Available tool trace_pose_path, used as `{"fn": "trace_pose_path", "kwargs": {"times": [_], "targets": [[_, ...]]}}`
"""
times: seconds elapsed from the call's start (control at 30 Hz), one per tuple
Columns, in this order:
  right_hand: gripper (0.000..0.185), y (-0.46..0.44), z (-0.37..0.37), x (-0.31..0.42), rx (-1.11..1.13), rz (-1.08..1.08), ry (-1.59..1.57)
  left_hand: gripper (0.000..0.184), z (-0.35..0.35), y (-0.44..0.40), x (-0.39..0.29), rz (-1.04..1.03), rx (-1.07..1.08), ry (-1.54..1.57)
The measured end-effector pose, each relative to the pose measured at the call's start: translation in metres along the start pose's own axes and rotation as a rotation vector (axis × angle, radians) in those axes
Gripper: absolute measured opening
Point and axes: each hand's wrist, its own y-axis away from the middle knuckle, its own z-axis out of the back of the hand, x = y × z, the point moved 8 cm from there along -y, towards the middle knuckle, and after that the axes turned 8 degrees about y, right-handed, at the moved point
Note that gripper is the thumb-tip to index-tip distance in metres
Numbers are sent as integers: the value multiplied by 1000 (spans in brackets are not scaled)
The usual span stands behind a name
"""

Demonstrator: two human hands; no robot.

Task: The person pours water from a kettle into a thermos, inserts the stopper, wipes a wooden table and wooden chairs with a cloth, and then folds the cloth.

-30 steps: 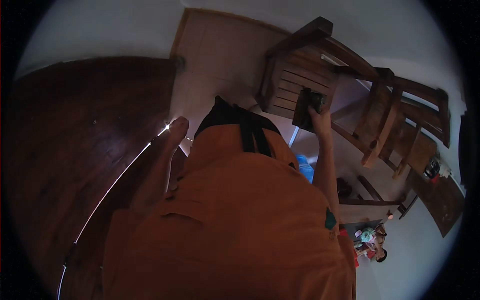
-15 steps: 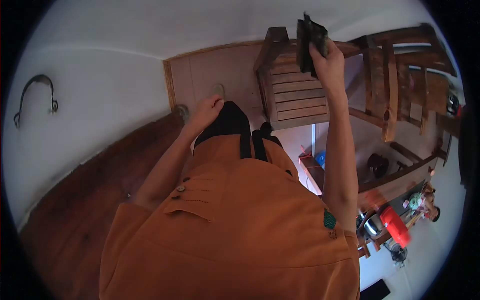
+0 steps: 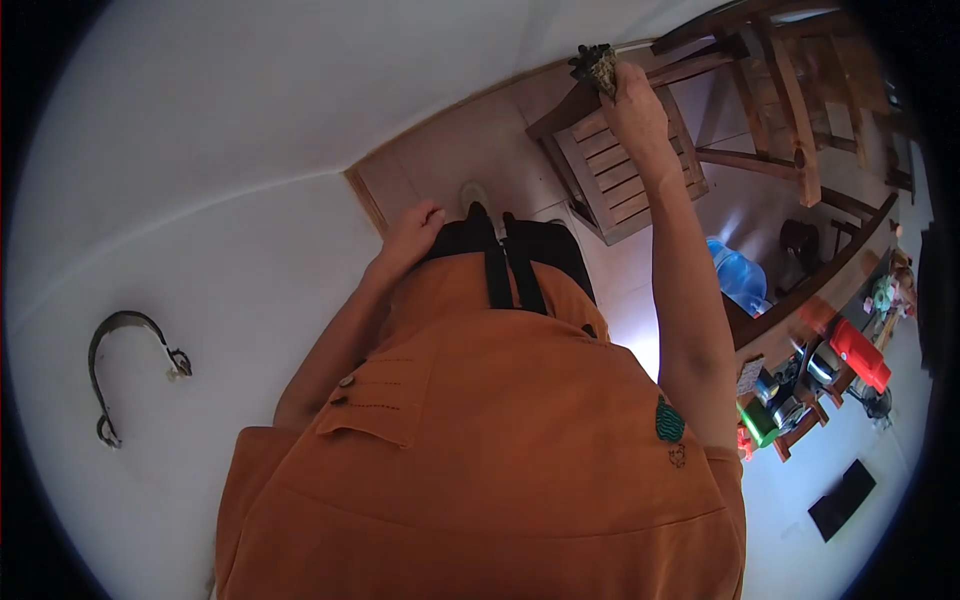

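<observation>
My right hand (image 3: 637, 108) is raised at arm's length, gripping a crumpled dark green and tan bundle (image 3: 600, 72). Its kind is unclear; it looks soft and mottled, with dark ragged tips sticking out at the top. Below and right of it stands a wooden chair (image 3: 625, 170) with a slatted seat. My left hand (image 3: 412, 235) hangs low by my dark trousers (image 3: 460, 240), its fingers curled in and nothing visible in them.
A curved dark handle-like fixture (image 3: 125, 318) is on the white wall (image 3: 230, 240) at left. At right are a wooden table frame (image 3: 790, 110), a blue plastic item (image 3: 738, 275), a red box (image 3: 858, 352) and a green container (image 3: 758, 424). A shoe (image 3: 474, 192) shows on the tiled floor.
My view has turned, and the wooden floor or surface at left has left it. The bundle in my right hand has tilted and looks smaller. My left hand stays low, fingers curled.
</observation>
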Motion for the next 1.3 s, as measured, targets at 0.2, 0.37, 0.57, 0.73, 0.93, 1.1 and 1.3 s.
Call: {"fn": "trace_pose_path", "kwargs": {"times": [0.2,0.37,0.57,0.73,0.93,1.1,1.3], "targets": [[64,19,-5,12,47,4,-26,22,-12,-43,-99,-281,111,62],[64,21,0,14,9,-32,-92,21,-30,-74,-171,-334,148,86],[54,8,-3,-11,15,-50,-467,21,-50,-97,-213,-461,118,111],[52,-4,6,-24,78,63,-476,21,-51,-112,-237,-446,82,129],[48,1,6,-68,-104,-80,-250,20,-48,-127,-245,-536,-106,155],[45,10,-16,-61,67,74,-67,37,-57,-132,-274,-702,-77,-235],[48,-23,-9,-142,-44,-11,4,47,-72,-150,-284,-696,71,-370]]}}
